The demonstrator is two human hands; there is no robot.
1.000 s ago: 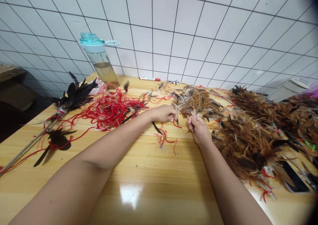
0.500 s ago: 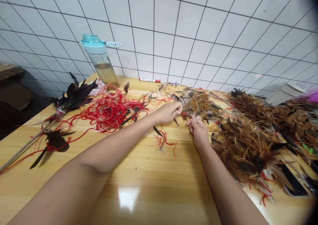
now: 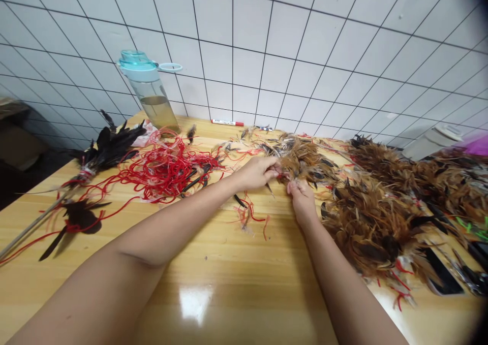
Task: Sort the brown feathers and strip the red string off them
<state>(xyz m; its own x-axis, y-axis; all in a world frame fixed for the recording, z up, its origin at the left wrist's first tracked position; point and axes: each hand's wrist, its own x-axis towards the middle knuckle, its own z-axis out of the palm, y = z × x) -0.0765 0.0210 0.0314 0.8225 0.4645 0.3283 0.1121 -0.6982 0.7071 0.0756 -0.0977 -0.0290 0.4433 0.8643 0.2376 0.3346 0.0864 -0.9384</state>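
Over the middle of the table, my left hand (image 3: 263,172) is closed, with thumb and fingers pinched on a bit of red string (image 3: 281,176). My right hand (image 3: 302,198) is just to its right and nearer to me, its fingertips pressed together at the pale lower end of some brown feathers (image 3: 299,159). The two hands almost meet, and the exact grip of each is partly hidden by the fingers. A few loose red string scraps (image 3: 249,215) lie below my left hand.
Left lie a tangled red string heap (image 3: 160,167) and black feathers (image 3: 118,144) tied to a stick (image 3: 32,230). Behind stand a water bottle (image 3: 154,101) and a marker (image 3: 227,123) by the tiled wall. Right are brown feather bundles (image 3: 366,228), a phone (image 3: 442,274) and scissors (image 3: 467,274).
My left fingers have loosened from a tight fist into a pinch and reach slightly further right. My right hand has come closer to them. The view has shifted slightly to the right.
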